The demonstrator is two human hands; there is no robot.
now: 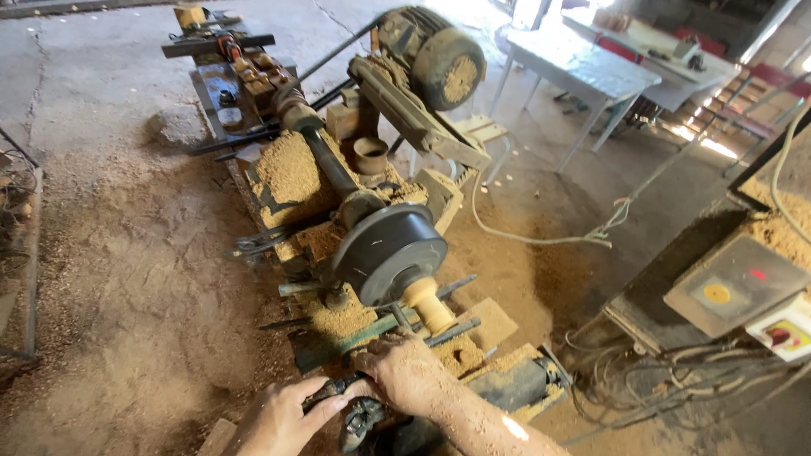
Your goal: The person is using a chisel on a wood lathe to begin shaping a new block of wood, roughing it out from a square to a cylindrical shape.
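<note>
Both hands are at the near end of a wood lathe (338, 194) that stands on a sawdust-covered floor (127, 295). The left hand (283, 418) is closed around a dark metal tool (334, 390), fingers curled over its handle end. The right hand (410, 371), dusted with sawdust, lies over the same tool just beside the left; its fingers are hidden, so I cannot tell whether it grips. The tool sits low at the lathe's front edge, just below the pale turned wooden piece (427, 304) mounted on the dark round faceplate (390, 252). Heaped sawdust (291, 173) covers the bed. A motor (431, 52) sits behind, a white table (583, 72) farther right.
</note>
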